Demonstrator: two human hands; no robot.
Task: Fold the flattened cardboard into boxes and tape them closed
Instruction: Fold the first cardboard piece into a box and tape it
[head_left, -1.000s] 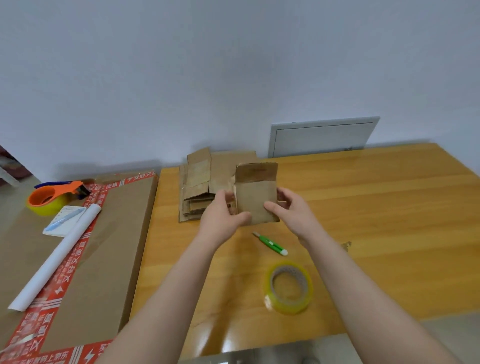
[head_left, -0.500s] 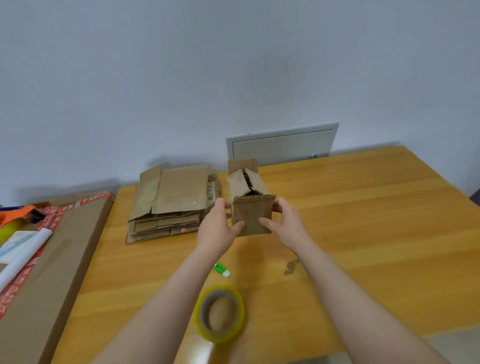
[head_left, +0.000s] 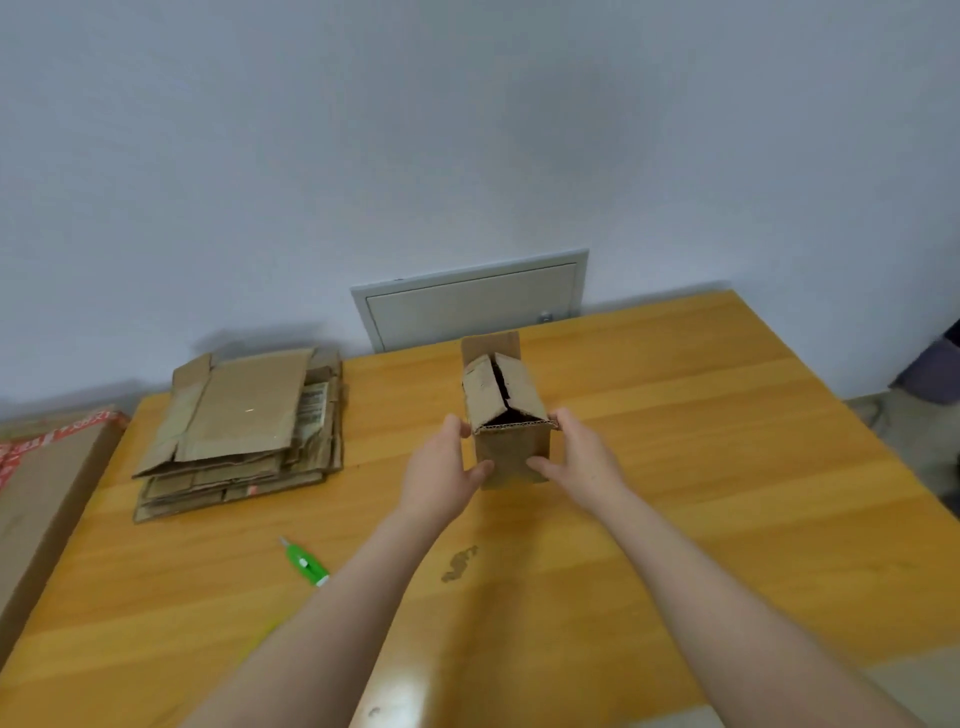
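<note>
Cardboard box (head_left: 511, 453) between left hand (head_left: 440, 480), right hand (head_left: 583, 463); stack (head_left: 244, 431) apart

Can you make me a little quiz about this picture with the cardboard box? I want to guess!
1. True or false: the left hand and the right hand both hold the small box, one on each side.
2. Where is the green cutter?
A) on top of the cardboard pile
B) on the table, beside the left arm
C) inside the box
3. Fill the gap: the pile of flat cardboard lies to the ___ of the small box.

Key: 1 true. 2 B. 3 left.
</note>
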